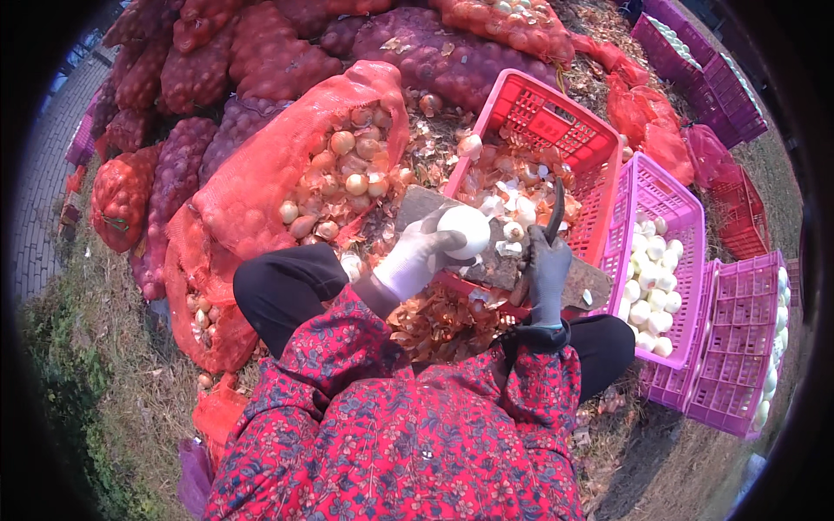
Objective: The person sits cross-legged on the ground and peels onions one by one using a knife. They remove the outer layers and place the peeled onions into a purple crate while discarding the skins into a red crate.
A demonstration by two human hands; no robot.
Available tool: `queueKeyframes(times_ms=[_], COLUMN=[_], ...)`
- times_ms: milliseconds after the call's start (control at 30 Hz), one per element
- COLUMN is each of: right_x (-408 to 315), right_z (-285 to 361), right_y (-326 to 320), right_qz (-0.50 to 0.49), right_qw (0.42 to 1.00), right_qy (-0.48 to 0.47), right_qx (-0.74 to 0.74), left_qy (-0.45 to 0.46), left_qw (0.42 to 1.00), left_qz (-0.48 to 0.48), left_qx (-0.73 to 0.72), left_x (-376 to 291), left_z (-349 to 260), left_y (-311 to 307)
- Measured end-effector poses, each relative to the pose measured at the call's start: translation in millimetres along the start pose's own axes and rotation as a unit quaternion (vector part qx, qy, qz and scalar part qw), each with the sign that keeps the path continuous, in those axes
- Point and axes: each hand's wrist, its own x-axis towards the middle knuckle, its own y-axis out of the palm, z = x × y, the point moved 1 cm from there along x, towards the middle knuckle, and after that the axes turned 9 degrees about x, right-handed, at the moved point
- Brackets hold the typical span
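My left hand (417, 254), in a white and grey glove, grips a peeled white onion (464, 232). In my right hand (548, 270), gloved in grey, is a knife (557, 211) whose dark blade points up and away from me. Both hands are over a worn board (498, 266) that lies across a red plastic crate (606, 189). Onion skins and white scraps (521, 169) fill much of the crate's bottom. Further skins (449, 319) are heaped between my knees. To the left, an opened red mesh sack (247, 176) spills unpeeled onions (342, 142).
At my right, a pink crate (694, 228) holds peeled onions (651, 280), beside purple crates (736, 352). Full mesh sacks (273, 52) are piled ahead. Another loose sack (215, 319) lies by my left knee. More purple crates (710, 98) stand at the far right.
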Motion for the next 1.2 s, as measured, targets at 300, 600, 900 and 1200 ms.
queueKeyframes(times_ms=[300, 600, 900, 1200], right_x=[15.6, -32.9, -37.8, -43.4], right_z=[-35.7, 22.2, 19.8, 12.2], right_y=[-34.1, 37.6, 62.0, 68.1], right_qz=[0.042, 0.023, -0.011, 0.155], right_qw=[0.984, 0.999, 0.995, 0.958], right_qy=[-0.163, 0.037, -0.003, 0.118], right_qx=[-0.051, 0.008, -0.103, -0.211], left_qy=[0.19, 0.161, -0.059, 0.023], left_qw=[0.945, 0.849, 0.607, 0.909], left_qz=[0.223, -0.3, -0.37, -0.362], left_qx=[0.144, 0.404, 0.7, 0.205], left_x=[84.6, 145.2, 180.0, 175.5], left_z=[-34.4, -40.6, 69.6, 83.3], left_y=[192.2, -175.4, -368.0, -387.0])
